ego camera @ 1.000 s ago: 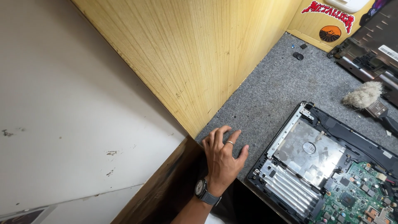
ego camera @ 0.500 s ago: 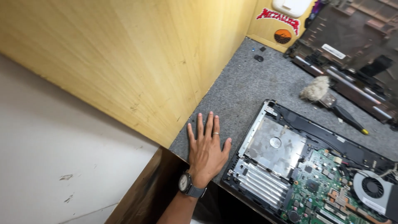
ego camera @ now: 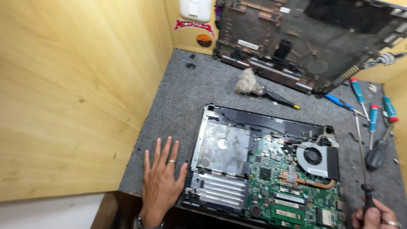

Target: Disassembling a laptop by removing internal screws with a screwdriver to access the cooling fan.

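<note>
The left hand (ego camera: 160,186) wears a thin silver ring on one finger and a dark watch at the wrist, with no sleeve showing. The right hand (ego camera: 375,216) also wears a silver ring.

The left hand (ego camera: 162,180) is lying flat, palm down, fingers spread and pointing toward twelve o'clock, a ring showing on one finger and a watch at the wrist. The right hand (ego camera: 375,216), at five o'clock, is curling closed, knuckles up, partly cut off.
</note>
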